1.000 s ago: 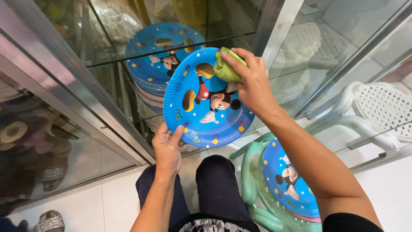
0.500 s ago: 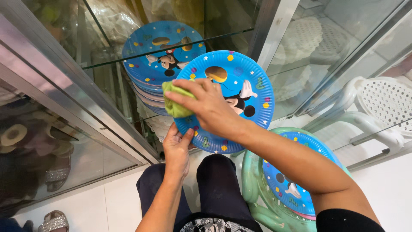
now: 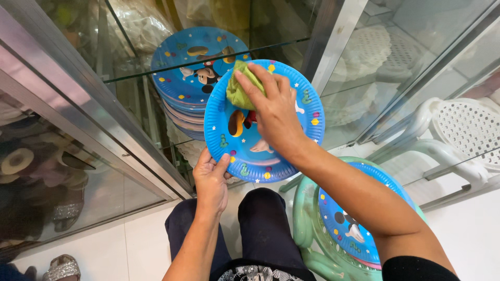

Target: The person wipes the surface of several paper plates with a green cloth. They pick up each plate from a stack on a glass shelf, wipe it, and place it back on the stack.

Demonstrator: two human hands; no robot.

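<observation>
While a round blue paper plate printed with a cartoon figure, stars and coloured dots (image 3: 245, 151) is held up in front of the glass cabinet (image 3: 104, 104), its lower left rim is pinched by the left hand (image 3: 211, 179), thumb on the printed face and fingers curled behind. A crumpled yellow-green cloth (image 3: 238, 92) is pressed against the upper part of the plate by the right hand (image 3: 273, 112), whose fingers are closed together over the cloth, the forearm crossing down to the lower right. The plate is tilted towards the camera, above the dark-trousered knees (image 3: 260, 224) of the person.

Behind the held plate, a stack of matching blue paper plates (image 3: 182, 67) is seen on a glass shelf inside the cabinet, partly covered by the held plate. At the lower right, more blue plates of the same kind (image 3: 349, 224) are laid on the seat of a pale green plastic chair (image 3: 304, 218). A white perforated plastic chair (image 3: 463, 130) is seen at the right edge, well apart from the hands.
</observation>
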